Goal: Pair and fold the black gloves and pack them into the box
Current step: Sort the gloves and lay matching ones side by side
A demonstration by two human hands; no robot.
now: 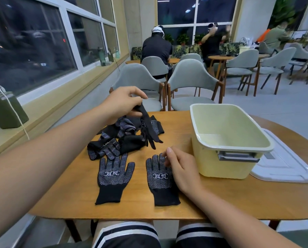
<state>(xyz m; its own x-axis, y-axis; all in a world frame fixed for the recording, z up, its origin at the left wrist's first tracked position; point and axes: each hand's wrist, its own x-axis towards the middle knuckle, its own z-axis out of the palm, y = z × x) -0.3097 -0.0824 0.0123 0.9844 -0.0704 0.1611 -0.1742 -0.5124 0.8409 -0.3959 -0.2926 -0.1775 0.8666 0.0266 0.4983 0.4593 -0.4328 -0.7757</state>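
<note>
Wooden bench (135,208) in a cafe-type room w/ grey chairs is carrying everything. Left hand (122,102) is pinching one black glove (148,126) by the cuff end, holding it up so its fingers are dangling over the glove pile (114,138) mid-bench. Two more are lying flat, dotted palms up, nr the front edge: left flat glove (114,176) and right flat glove (160,181). Right hand (181,169) is resting, fingers curled, on the right flat glove's fingertips; pinching or not, can't tell. Cream box (221,167) is sitting open at right, white lid (284,167) just beside it.
</note>
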